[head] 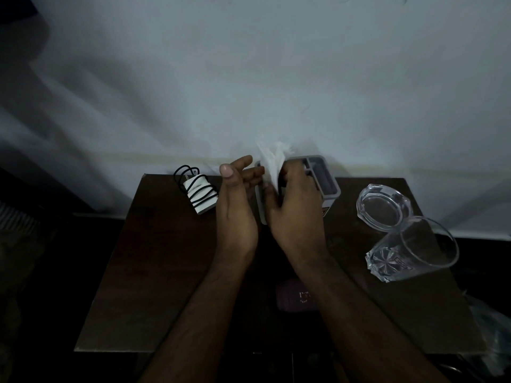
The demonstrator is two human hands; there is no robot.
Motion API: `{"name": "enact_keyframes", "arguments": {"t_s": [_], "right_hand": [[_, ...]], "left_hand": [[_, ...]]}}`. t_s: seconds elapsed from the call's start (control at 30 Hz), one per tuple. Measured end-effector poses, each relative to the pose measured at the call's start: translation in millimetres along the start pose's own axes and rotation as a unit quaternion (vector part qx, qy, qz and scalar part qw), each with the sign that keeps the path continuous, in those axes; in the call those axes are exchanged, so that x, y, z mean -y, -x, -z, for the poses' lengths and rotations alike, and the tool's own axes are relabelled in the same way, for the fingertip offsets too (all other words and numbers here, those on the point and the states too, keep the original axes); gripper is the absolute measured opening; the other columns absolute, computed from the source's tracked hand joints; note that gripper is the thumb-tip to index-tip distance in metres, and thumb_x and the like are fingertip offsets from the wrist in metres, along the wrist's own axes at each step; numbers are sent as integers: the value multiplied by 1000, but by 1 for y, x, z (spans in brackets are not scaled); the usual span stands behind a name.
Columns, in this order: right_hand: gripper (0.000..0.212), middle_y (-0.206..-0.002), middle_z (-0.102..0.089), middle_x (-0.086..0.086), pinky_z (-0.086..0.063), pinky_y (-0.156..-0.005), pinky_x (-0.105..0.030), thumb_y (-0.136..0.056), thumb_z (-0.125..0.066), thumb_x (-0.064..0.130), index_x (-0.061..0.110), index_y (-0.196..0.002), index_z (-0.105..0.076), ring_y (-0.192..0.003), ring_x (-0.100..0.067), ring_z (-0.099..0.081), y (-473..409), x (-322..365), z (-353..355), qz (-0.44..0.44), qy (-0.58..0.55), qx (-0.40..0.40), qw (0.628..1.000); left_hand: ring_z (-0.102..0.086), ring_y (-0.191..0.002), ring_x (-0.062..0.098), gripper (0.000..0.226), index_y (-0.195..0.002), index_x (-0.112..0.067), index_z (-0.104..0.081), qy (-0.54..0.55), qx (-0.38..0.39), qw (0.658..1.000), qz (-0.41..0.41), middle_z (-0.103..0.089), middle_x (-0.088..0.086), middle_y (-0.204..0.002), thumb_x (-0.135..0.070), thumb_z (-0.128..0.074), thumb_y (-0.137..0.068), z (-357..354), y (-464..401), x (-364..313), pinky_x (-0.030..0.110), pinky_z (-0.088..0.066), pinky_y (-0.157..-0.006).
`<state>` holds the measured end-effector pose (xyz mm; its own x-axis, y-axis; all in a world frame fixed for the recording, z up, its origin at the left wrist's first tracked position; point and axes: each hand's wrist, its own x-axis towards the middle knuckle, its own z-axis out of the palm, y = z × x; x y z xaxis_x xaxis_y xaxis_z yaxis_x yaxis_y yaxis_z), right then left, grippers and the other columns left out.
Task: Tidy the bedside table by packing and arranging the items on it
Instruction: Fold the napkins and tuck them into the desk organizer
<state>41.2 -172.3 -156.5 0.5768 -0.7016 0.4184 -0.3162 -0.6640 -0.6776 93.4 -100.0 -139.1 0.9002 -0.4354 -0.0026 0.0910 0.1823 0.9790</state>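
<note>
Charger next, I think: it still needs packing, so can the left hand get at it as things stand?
Probably yes: the left hand is open and holds nothing, and the charger lies uncovered just to its left.

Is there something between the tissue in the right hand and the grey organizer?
Nothing visible. The right hand pinches the white tissue directly above the grey organizer, whose right compartments look open.

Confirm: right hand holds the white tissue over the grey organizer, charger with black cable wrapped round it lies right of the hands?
Not quite. In the head view the charger lies left of the hands, not right. The rest holds: the right hand grips the white tissue over the grey organizer.
</note>
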Motion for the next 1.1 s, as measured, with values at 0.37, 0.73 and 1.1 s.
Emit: {"name": "enact_keyframes", "arguments": {"t_s": [0.37, 0.73, 1.1], "right_hand": [[27, -110, -67, 0, -49, -86, -53, -94, -63, 32, 18, -116, -58, -105, -29, -56, 4, 6, 3, -15, 0, 28, 999], [48, -125, -54, -7, -52, -92, -49, -92, -70, 34, 13, -131, -50, -117, -25, -56, 21, 22, 27, 1, -16, -6, 1000], [33, -124, -52, -7, -53, -85, -52, -98, -58, 26, 11, -128, -54, -109, -30, -61, 78, 28, 78, 51, -6, -40, 998]], "left_hand": [[-70, -91, 18, 67, -123, -15, -62, 2, -42, 999, -10, -71, 3, -90, -61, -21, -96, 1, 3, -3, 45, -54, -96], [-71, -98, 21, 64, -119, -19, -63, -53, -40, 997, -42, -74, 7, -98, -61, -18, -98, 10, 30, -16, 42, -53, -95], [-70, -96, 14, 42, -103, -26, -67, -91, 3, 992, -86, -73, -3, -95, -53, -35, -102, 23, 89, -28, 43, -52, -95]]}}
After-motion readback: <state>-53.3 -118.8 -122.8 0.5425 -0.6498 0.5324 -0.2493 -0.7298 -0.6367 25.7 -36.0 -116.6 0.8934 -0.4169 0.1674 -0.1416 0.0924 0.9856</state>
